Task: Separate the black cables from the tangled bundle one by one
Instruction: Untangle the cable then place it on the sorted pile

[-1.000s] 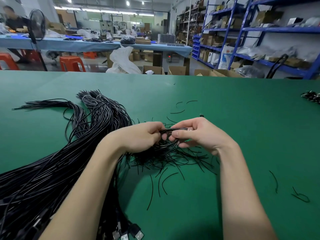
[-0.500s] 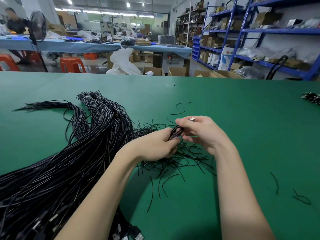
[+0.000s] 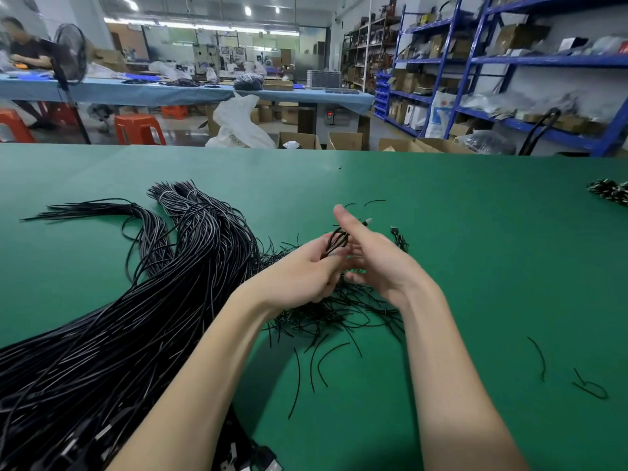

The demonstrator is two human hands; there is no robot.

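Coiled black cable [image 3: 337, 240], small loop, pinched in the fingertips of the left hand [image 3: 304, 275]; the lower part of the coil is hidden behind those fingers. Right hand [image 3: 372, 258] just right of the coil, fingers straight and spread, gripping nothing; whether it touches the coil cannot be made out, and motion blur softens its outline. A metal connector tip [image 3: 367, 221] shows past the right hand, its cable hidden. Under both hands: scattered black tie wires [image 3: 339, 314] on the green table [image 3: 475, 232], partly covered by the wrists. Left of the grip: the large cable bundle [image 3: 136, 317], running out of view at the lower left edge. Far right of the grip: another cable pile [image 3: 610, 192], cut off by the frame.
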